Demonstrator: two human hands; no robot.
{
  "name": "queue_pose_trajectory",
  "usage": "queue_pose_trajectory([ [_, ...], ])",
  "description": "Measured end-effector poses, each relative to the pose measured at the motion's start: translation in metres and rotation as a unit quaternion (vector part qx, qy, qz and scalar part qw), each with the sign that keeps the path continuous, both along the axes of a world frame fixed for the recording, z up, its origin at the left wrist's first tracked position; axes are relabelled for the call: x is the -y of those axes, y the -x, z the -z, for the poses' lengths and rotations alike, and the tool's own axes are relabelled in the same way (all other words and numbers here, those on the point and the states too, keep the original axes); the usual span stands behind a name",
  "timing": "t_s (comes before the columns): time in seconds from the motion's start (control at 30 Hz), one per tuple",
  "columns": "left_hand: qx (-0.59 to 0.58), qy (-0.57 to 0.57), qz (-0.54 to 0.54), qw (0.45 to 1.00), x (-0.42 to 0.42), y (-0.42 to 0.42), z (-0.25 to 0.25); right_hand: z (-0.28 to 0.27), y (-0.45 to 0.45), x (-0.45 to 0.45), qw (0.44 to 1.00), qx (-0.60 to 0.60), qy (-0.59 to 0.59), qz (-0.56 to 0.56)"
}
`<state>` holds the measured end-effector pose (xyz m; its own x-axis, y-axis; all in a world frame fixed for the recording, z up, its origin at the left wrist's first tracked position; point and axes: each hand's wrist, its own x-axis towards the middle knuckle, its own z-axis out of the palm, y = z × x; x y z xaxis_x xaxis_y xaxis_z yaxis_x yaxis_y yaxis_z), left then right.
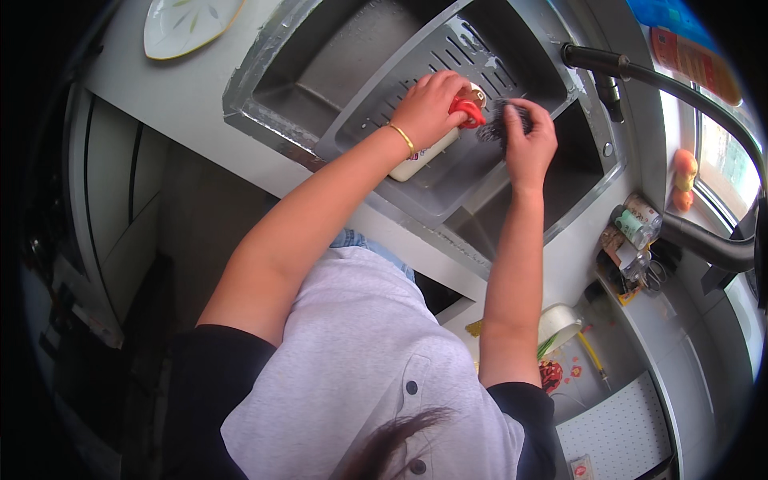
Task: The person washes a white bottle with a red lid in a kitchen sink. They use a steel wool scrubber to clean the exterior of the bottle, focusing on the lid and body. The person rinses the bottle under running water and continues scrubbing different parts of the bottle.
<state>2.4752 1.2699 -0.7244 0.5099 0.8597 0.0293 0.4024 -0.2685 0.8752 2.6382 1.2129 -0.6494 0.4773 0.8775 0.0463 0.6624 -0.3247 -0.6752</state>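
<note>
Over a grey slotted drain tray point(441, 198) set in the sink, my left hand point(429, 108) grips a red object point(468, 113), perhaps a bottle's cap or nozzle. A cream-coloured bottle point(423, 162) with printing lies below that hand, partly covered by it and the wrist. A small brown and white item shows just beyond the fingers; I cannot tell what it is. My right hand point(531, 138), to the right of the red object and apart from it, holds a dark metal scouring pad point(497, 125) between thumb and fingers.
Steel sink basins point(336, 66) lie on both sides of the tray. A dark faucet point(636, 72) arches in from the right. A patterned white plate point(189, 27) rests on the left counter. Jars point(633, 222), scissors point(655, 275) and a white bowl point(559, 324) stand at the right.
</note>
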Motion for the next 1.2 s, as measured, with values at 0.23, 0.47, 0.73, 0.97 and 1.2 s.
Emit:
queue_pose_trajectory([
  [0.23,0.134,0.295,0.110,0.940,-0.032,-0.006,0.001,0.002,0.011,0.019,0.998,-0.061,-0.031,-0.009],
  [0.47,0.209,0.284,0.209,0.912,-0.029,0.013,0.013,0.019,0.028,0.021,0.998,-0.046,0.026,0.039],
  [0.73,0.098,0.095,0.155,0.978,-0.014,0.008,0.013,0.021,0.027,0.008,0.998,0.002,0.045,0.046],
  [0.97,0.082,0.199,0.162,0.963,-0.022,0.006,0.004,0.020,0.048,-0.002,0.981,0.160,0.013,-0.111],
  [1.2,0.062,0.221,0.174,0.958,-0.026,0.006,0.004,0.022,0.029,-0.013,0.966,0.165,-0.006,-0.199],
])
